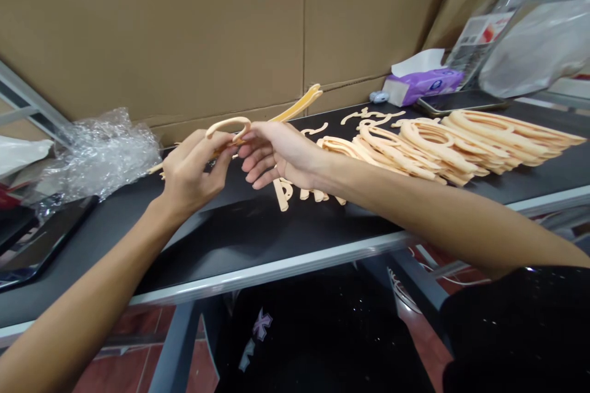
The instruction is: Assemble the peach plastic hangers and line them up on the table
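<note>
A beige, curved piece with a loop (229,123) at its end is pinched between the thumb and fingers of my left hand (191,172). My right hand (288,153) meets it at the loop's right side, thumb and forefinger closed there and the other fingers loosely curled below. Behind the right hand a long, yellowish-beige strip (298,104) sticks up to the right; whether it joins the looped piece is hidden. Under and beyond the right wrist lie similar pieces (282,195), partly covered by the hand.
Stacked looped pieces (428,141) fill the right of the black table (258,245). Small wavy scraps (371,115) lie behind. A purple tissue pack (424,85), a phone (461,101) and crumpled clear plastic (110,147) stand around. Cardboard (207,31) walls the back.
</note>
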